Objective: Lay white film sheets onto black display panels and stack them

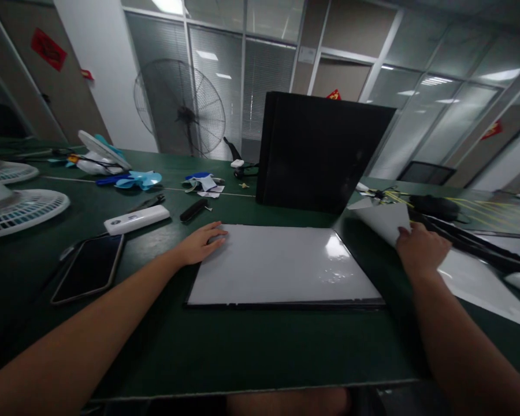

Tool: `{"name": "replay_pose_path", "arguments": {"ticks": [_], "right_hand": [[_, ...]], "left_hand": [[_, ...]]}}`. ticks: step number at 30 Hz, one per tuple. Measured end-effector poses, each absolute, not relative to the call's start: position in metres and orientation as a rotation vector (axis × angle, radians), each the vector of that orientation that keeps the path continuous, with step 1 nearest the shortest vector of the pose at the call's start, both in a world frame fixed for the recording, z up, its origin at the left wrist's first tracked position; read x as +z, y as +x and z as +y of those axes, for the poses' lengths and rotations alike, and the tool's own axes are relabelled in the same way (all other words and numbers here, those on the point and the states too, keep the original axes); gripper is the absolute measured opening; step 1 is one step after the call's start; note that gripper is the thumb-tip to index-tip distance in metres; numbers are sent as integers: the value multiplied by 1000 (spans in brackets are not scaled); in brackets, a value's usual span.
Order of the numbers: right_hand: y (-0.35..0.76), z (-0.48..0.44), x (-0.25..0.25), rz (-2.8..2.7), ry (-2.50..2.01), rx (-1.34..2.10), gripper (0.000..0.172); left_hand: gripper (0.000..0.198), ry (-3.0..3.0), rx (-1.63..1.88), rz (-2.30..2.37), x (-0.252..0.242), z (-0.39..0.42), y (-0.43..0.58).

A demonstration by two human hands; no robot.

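Note:
A flat white panel (281, 266) with a dark rim lies on the green table in front of me, light glinting off its right part. My left hand (203, 242) rests at its far left corner, fingers stretched out and apart, touching the surface. To the right of the panel, my right hand (422, 248) pinches a thin white sheet (383, 219), whose held part is lifted and curled. Another white sheet area (481, 283) lies flat beneath and beyond my right wrist; whether it is one piece with the lifted sheet I cannot tell.
Behind the panel stands a large black box-like screen (320, 153). On the left lie a phone (89, 268), a white oblong device (137, 219), a black folding knife (193, 210) and fan parts (26, 211). Dark strips (472, 245) and yellow cables (485, 205) lie at right.

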State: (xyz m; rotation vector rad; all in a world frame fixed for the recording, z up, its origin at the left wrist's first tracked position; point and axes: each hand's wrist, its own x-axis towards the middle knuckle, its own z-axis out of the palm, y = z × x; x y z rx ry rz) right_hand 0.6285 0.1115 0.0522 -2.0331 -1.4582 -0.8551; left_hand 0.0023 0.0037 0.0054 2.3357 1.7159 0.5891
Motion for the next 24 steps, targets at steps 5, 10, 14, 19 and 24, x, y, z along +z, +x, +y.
{"name": "replay_pose_path", "arguments": {"ticks": [5,10,14,19,24], "right_hand": [[629,103,63,-1489,-1897,-866,42],[607,98,77,-1632,-1702,-879,39],[588,95,72,-1692,-1680,-871,43],[548,75,84,-1889,-1537,-872,35],[466,25,90,-2536,-1271,-636,35]], "left_hand": [[83,2335,592,1738,7,4,5],[79,2347,565,1755,8,3,7],[75,2344,561,1765,11,1,8],[74,2329,552,1754,12,0,8],[70,2343,560,1732,12,-1,8]]}}
